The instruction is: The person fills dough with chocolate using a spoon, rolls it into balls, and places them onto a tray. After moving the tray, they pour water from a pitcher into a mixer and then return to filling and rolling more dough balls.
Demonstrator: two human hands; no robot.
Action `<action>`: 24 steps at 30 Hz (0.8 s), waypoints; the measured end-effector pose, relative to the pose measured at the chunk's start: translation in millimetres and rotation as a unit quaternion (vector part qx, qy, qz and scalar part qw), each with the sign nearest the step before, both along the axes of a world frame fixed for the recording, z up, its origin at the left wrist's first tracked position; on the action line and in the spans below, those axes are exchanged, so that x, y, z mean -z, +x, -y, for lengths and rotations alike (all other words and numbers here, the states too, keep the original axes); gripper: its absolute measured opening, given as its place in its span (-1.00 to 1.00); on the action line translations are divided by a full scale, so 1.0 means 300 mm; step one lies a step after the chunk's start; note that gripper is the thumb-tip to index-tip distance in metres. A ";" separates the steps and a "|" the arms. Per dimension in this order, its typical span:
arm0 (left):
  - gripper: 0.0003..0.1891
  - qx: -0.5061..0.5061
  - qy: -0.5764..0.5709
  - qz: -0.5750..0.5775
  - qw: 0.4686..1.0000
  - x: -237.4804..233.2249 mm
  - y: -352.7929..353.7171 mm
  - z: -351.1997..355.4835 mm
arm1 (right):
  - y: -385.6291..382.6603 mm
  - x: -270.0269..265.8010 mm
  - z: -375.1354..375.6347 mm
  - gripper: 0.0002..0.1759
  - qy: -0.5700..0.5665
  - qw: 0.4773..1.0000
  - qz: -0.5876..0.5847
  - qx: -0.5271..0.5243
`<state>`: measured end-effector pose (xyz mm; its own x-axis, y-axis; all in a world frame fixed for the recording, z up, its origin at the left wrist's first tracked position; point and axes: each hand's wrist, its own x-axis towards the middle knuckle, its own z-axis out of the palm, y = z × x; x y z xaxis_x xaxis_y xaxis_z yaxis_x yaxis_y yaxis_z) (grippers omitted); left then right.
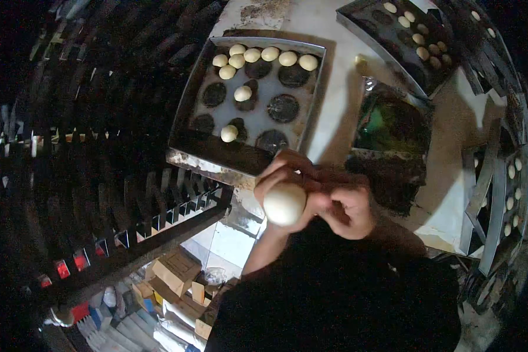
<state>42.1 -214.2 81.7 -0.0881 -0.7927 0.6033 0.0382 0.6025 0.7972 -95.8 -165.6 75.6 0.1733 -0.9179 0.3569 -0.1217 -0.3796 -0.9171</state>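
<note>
Ahead and to the left of the hands, a square tray (217,170) holds pale balls (270,54). The left forearm reaches up, its hand (280,171) curled around a larger-looking ball (284,204). Just right of this ball, the right hand (358,214) bends inward, fingers curled; whether it grips anything, I cannot tell.

The pale table (349,58) is stained; it bears trays (264,91).

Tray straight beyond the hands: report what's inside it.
Ten pale balls and dark round patches show inside the tray. What lies beneath the balls is covered; the left hand hides the near right corner.
</note>
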 end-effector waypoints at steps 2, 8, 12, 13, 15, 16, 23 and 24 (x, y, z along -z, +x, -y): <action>-0.70 -0.088 0.150 0.156 0.972 0.118 0.093 0.017 | 0.003 -0.030 0.082 -0.85 0.098 0.980 -0.171 -0.031; -0.84 0.068 0.215 0.163 0.961 0.612 0.310 0.133 | 0.286 0.103 0.242 -0.60 -0.140 0.967 -0.207 0.042; -0.70 0.237 0.213 0.230 0.919 0.631 0.391 0.190 | 0.337 0.230 0.316 -0.55 -0.013 0.960 -0.278 -0.041; -0.66 0.277 0.207 0.246 0.906 0.597 0.404 0.222 | 0.325 0.228 0.355 -0.55 0.059 0.959 -0.266 -0.077; -0.56 0.259 0.413 0.089 0.869 0.406 0.495 0.286 | 0.332 0.230 0.481 -0.51 0.234 0.944 -0.232 0.017; -0.51 0.222 0.419 0.054 0.879 0.456 0.536 0.315 | 0.325 0.268 0.526 -0.47 0.230 0.937 -0.258 0.049; -0.65 -0.034 0.319 0.071 0.945 0.364 0.789 0.536 | 0.279 0.575 0.645 -0.20 -0.109 0.890 -0.438 0.064; -0.68 -0.051 0.278 0.122 0.951 0.368 0.787 0.584 | 0.279 0.575 0.631 -0.18 -0.064 0.865 -0.494 0.067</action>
<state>278.1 -389.5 -28.7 -0.0779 -0.9952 0.0599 -0.2249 0.0760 0.9714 -12.1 -354.8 -97.0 0.3470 -0.9173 0.1954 -0.8718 -0.3923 -0.2932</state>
